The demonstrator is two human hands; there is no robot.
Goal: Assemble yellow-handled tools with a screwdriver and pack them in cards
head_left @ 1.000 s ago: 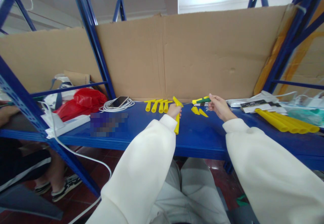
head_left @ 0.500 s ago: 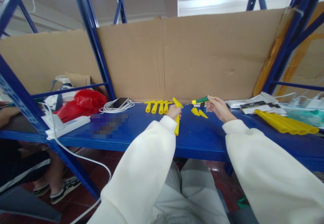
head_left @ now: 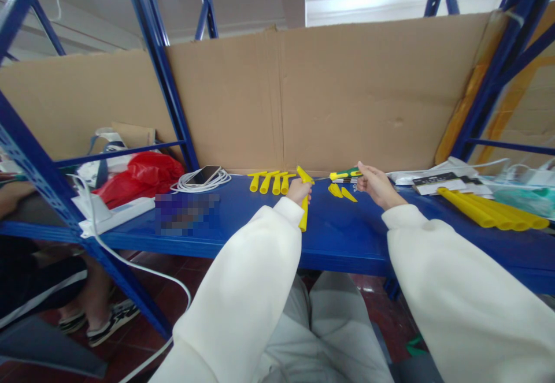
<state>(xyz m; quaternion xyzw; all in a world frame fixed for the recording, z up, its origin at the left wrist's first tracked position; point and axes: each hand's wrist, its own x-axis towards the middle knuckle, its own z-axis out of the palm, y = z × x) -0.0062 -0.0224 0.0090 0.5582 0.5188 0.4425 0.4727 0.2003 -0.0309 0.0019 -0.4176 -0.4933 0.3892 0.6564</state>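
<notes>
My left hand (head_left: 299, 190) is closed round a yellow plastic tube (head_left: 304, 215) with a slanted yellow piece across its top. With bent fingers, my right hand (head_left: 373, 184) grips the end of a screwdriver (head_left: 346, 173) that has a green and yellow handle. Its thin shaft points left to the top of the tube, where I cannot make out the contact. Below the screwdriver, flat yellow pieces (head_left: 335, 190) lie on the blue shelf (head_left: 338, 238). To the left of my left hand stand several yellow tubes with top pieces (head_left: 265, 183) in a row.
On the right lie several long yellow tubes (head_left: 489, 209) beside white packets (head_left: 446, 183). A phone (head_left: 203, 175) rests on a coiled white cable (head_left: 184, 184); a white power strip (head_left: 125, 214) and a red bag (head_left: 141, 176) are further left. Cardboard (head_left: 347, 94) closes the back. Another person's leg (head_left: 93, 290) shows at lower left.
The screwdriver's handle has turned a little, showing more yellow, and my right fingers have shifted on it. My left hand and its tube stay in place.
</notes>
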